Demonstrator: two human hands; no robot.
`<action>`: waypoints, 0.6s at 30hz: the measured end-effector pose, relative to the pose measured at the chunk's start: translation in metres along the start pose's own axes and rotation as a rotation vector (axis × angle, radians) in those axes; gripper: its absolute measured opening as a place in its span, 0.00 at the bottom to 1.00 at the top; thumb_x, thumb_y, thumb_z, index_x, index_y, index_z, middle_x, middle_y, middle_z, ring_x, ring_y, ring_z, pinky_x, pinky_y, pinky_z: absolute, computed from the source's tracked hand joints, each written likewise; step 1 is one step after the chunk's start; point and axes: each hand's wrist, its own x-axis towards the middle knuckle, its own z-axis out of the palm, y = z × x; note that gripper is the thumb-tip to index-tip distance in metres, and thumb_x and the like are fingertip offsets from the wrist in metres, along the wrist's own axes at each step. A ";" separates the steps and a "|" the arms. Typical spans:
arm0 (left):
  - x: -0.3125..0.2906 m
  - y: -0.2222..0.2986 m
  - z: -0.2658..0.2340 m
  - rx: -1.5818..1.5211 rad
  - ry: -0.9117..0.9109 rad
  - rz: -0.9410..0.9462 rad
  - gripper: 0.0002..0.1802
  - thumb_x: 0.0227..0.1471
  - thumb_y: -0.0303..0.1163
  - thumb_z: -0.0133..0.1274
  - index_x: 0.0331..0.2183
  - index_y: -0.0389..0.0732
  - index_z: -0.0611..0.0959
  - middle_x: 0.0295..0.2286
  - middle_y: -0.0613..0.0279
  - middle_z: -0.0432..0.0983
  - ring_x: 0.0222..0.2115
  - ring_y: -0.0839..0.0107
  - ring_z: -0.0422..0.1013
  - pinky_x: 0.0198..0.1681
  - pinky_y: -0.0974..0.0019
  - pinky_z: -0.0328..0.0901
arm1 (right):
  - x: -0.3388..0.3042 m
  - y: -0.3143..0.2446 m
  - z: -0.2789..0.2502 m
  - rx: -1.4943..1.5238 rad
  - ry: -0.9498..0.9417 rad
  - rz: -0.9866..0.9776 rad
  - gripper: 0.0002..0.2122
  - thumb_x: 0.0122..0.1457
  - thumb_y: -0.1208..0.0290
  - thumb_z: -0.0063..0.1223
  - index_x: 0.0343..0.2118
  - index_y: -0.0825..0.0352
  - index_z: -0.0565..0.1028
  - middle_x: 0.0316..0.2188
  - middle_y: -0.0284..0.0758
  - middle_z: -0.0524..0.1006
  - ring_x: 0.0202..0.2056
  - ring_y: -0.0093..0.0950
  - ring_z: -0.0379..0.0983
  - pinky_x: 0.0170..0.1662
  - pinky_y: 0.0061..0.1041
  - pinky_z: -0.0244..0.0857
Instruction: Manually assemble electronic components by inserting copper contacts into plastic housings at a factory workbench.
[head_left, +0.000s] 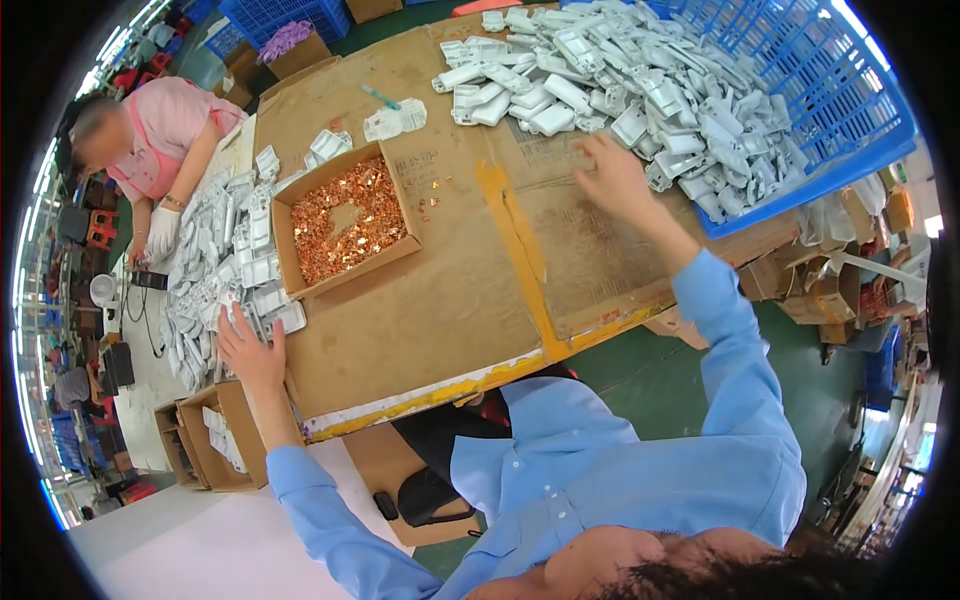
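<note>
My left hand rests at the near edge of a heap of white plastic housings on the left, its fingers spread over the closest pieces. At the far right, my right hand hovers by the front of a larger pile of white plastic housings. Its fingers are bent but apart, with nothing visible in them. Between the hands, closer to the left one, sits an open cardboard box filled with small copper-coloured metal pieces.
A blue plastic crate lies tipped behind the right pile. Cardboard with yellow tape covers the table. A green pen lies at the back. Across on the left, a co-worker in pink wears a white glove. An open carton stands below my left hand.
</note>
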 end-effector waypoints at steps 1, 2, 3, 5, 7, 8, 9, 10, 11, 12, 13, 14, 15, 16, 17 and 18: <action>-0.004 0.006 -0.003 -0.040 0.018 0.018 0.42 0.51 0.52 0.54 0.60 0.41 0.63 0.58 0.48 0.58 0.59 0.51 0.55 0.61 0.44 0.49 | 0.013 0.018 0.005 -0.122 0.050 -0.086 0.11 0.52 0.69 0.55 0.37 0.66 0.74 0.35 0.39 0.74 0.36 0.38 0.74 0.33 0.38 0.70; -0.008 0.016 -0.009 -0.085 0.029 0.013 0.39 0.51 0.48 0.54 0.59 0.39 0.64 0.58 0.47 0.58 0.59 0.50 0.55 0.61 0.43 0.48 | 0.024 0.031 0.008 -0.125 0.054 -0.096 0.11 0.52 0.69 0.55 0.37 0.66 0.74 0.35 0.39 0.74 0.36 0.38 0.74 0.33 0.38 0.70; -0.014 0.024 -0.016 -0.128 0.058 0.020 0.39 0.51 0.47 0.55 0.59 0.38 0.64 0.58 0.47 0.58 0.59 0.50 0.55 0.61 0.43 0.48 | 0.035 0.040 0.010 -0.293 0.018 -0.094 0.09 0.51 0.71 0.54 0.36 0.66 0.74 0.35 0.40 0.74 0.36 0.38 0.75 0.34 0.38 0.70; -0.029 0.041 -0.028 -0.218 0.096 0.023 0.37 0.50 0.43 0.56 0.57 0.36 0.65 0.58 0.46 0.58 0.59 0.48 0.54 0.61 0.43 0.48 | 0.050 0.052 0.015 -0.456 -0.013 -0.101 0.08 0.51 0.72 0.53 0.35 0.66 0.75 0.34 0.40 0.75 0.37 0.39 0.75 0.35 0.38 0.71; -0.051 0.054 -0.034 -0.307 0.105 0.024 0.37 0.49 0.40 0.57 0.57 0.36 0.65 0.58 0.45 0.57 0.59 0.46 0.54 0.61 0.42 0.49 | 0.060 0.054 0.023 -0.606 -0.155 -0.021 0.06 0.50 0.75 0.51 0.31 0.66 0.76 0.35 0.41 0.76 0.38 0.40 0.76 0.36 0.38 0.72; -0.062 0.065 -0.038 -0.382 0.100 -0.001 0.37 0.47 0.36 0.59 0.57 0.36 0.65 0.58 0.45 0.58 0.59 0.45 0.54 0.60 0.43 0.49 | 0.062 0.055 0.023 -0.652 -0.164 -0.046 0.05 0.51 0.74 0.50 0.29 0.66 0.77 0.34 0.40 0.77 0.37 0.39 0.77 0.35 0.38 0.73; -0.072 0.073 -0.043 -0.418 0.094 -0.001 0.37 0.47 0.35 0.59 0.56 0.35 0.66 0.57 0.45 0.59 0.58 0.45 0.55 0.60 0.43 0.50 | 0.064 0.057 0.024 -0.633 -0.165 -0.073 0.05 0.51 0.74 0.50 0.29 0.66 0.77 0.34 0.40 0.77 0.37 0.39 0.77 0.35 0.38 0.73; -0.080 0.082 -0.047 -0.457 0.090 -0.002 0.37 0.46 0.34 0.59 0.56 0.35 0.66 0.57 0.45 0.59 0.58 0.45 0.55 0.60 0.44 0.51 | 0.064 0.063 0.022 -0.629 -0.129 -0.087 0.05 0.51 0.74 0.50 0.28 0.66 0.77 0.32 0.40 0.77 0.36 0.39 0.77 0.34 0.38 0.72; -0.087 0.093 -0.051 -0.480 0.086 -0.016 0.36 0.45 0.34 0.59 0.55 0.35 0.67 0.56 0.44 0.60 0.57 0.44 0.56 0.59 0.44 0.52 | 0.066 0.064 0.021 -0.622 -0.091 -0.102 0.04 0.51 0.74 0.50 0.27 0.66 0.77 0.30 0.41 0.77 0.35 0.39 0.77 0.33 0.39 0.72; -0.094 0.102 -0.054 -0.504 0.083 -0.034 0.36 0.45 0.34 0.60 0.55 0.35 0.68 0.55 0.44 0.61 0.56 0.44 0.57 0.58 0.45 0.54 | 0.066 0.054 0.015 -0.585 -0.063 -0.104 0.04 0.50 0.73 0.50 0.27 0.66 0.76 0.29 0.41 0.77 0.34 0.39 0.77 0.33 0.39 0.72; -0.100 0.108 -0.057 -0.554 0.103 -0.033 0.35 0.45 0.34 0.60 0.54 0.35 0.68 0.54 0.44 0.62 0.55 0.44 0.58 0.57 0.45 0.55 | 0.064 0.041 0.003 -0.549 -0.037 -0.104 0.05 0.50 0.73 0.50 0.27 0.66 0.76 0.28 0.41 0.77 0.33 0.40 0.77 0.32 0.39 0.72; -0.105 0.113 -0.062 -0.606 0.125 -0.031 0.34 0.45 0.34 0.60 0.53 0.34 0.69 0.53 0.43 0.63 0.54 0.44 0.59 0.56 0.46 0.56 | 0.064 0.035 -0.001 -0.508 -0.009 -0.132 0.06 0.51 0.70 0.52 0.27 0.66 0.75 0.28 0.41 0.78 0.32 0.41 0.77 0.32 0.39 0.72; -0.107 0.122 -0.068 -0.612 0.169 -0.023 0.34 0.44 0.34 0.61 0.52 0.34 0.69 0.52 0.44 0.64 0.53 0.44 0.61 0.55 0.46 0.57 | 0.063 0.022 -0.011 -0.506 -0.003 -0.152 0.06 0.51 0.70 0.52 0.27 0.66 0.75 0.28 0.41 0.78 0.32 0.41 0.77 0.32 0.39 0.72; -0.111 0.128 -0.071 -0.603 0.180 -0.043 0.34 0.44 0.34 0.61 0.52 0.34 0.69 0.52 0.44 0.64 0.53 0.44 0.61 0.55 0.46 0.57 | 0.061 0.007 -0.020 -0.460 -0.024 -0.121 0.07 0.51 0.68 0.52 0.27 0.66 0.75 0.28 0.41 0.78 0.32 0.41 0.77 0.32 0.39 0.71; -0.115 0.135 -0.072 -0.685 0.201 -0.063 0.35 0.44 0.35 0.61 0.52 0.34 0.69 0.51 0.44 0.64 0.53 0.44 0.61 0.55 0.46 0.57 | 0.057 -0.006 -0.027 -0.417 -0.045 -0.089 0.08 0.52 0.66 0.53 0.27 0.66 0.74 0.28 0.41 0.78 0.32 0.41 0.76 0.33 0.39 0.71; -0.114 0.146 -0.075 -0.773 0.226 -0.074 0.35 0.44 0.36 0.62 0.52 0.33 0.69 0.51 0.44 0.65 0.52 0.45 0.61 0.56 0.47 0.57 | 0.051 -0.016 -0.033 -0.347 -0.024 -0.109 0.10 0.53 0.63 0.53 0.28 0.66 0.76 0.25 0.41 0.78 0.30 0.41 0.76 0.31 0.38 0.69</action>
